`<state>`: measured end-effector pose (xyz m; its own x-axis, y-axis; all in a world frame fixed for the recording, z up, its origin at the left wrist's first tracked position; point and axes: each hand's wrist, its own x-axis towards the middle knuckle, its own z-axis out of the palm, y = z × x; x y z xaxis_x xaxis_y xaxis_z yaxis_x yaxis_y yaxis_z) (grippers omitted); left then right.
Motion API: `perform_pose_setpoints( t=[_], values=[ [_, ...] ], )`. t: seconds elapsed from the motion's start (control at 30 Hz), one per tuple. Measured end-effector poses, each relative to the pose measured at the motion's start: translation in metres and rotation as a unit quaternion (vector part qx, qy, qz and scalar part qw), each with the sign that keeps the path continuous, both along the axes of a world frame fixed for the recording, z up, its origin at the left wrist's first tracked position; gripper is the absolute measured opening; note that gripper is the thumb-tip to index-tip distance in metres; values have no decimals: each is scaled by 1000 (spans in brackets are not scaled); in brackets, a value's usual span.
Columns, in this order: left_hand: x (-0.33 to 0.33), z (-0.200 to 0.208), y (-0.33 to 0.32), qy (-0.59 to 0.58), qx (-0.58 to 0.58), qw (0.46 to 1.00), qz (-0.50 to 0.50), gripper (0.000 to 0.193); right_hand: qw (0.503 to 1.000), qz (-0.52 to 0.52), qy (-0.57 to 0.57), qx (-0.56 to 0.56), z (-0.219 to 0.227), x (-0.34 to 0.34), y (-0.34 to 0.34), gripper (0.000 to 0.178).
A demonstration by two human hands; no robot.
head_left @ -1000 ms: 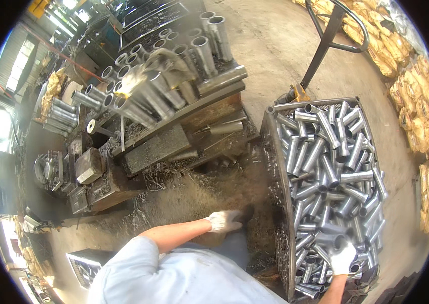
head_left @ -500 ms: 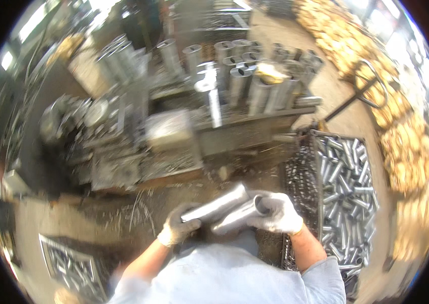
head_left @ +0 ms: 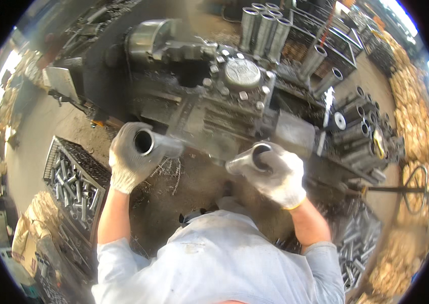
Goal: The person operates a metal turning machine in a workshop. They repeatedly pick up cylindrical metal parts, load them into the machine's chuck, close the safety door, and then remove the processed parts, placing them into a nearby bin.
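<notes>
My left hand (head_left: 124, 154), in a knitted work glove, is closed round a short metal tube (head_left: 168, 146), whose open end faces up toward me. My right hand (head_left: 284, 175), gloved in the same way, grips a second metal tube (head_left: 242, 161) with its fingers at the open end. Both tubes are in the air, well apart, in front of my body. Beyond them stands a lathe-like machine with a chuck (head_left: 148, 40) and a square tool post (head_left: 242, 73) with several bolts. Neither tube touches the machine as far as I can see.
At my left is a mesh crate (head_left: 86, 163) of short tubes, with a crumpled tan cloth (head_left: 42, 213) beside it. Loose tubes (head_left: 359, 240) fill another container at my right. Several longer tubes (head_left: 353, 133) stand along the machine's right end. Metal shavings (head_left: 171, 175) lie below my hands.
My hands have moved apart, each with its own tube; before, the tubes were close together. The view has swung left, so the machine and the left crate appear farther right.
</notes>
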<state>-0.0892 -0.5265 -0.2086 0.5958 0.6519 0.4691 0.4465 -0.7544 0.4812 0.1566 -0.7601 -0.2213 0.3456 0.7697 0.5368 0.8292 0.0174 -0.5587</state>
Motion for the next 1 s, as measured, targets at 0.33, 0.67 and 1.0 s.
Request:
perform_pose_setpoints(
  t=[0.33,0.67,1.0],
  values=[
    [124,-11,84,101,-33,987,-122,49,995,-22,-87,-48,-19,9,67,35],
    [100,2,178,-57,-63,952,-296,85,996,-35,-63,-42,68,0,88,29],
    [187,-2,347,14,233,969,-83,55,791,149,87,-587,26,165,342,58]
  ],
)
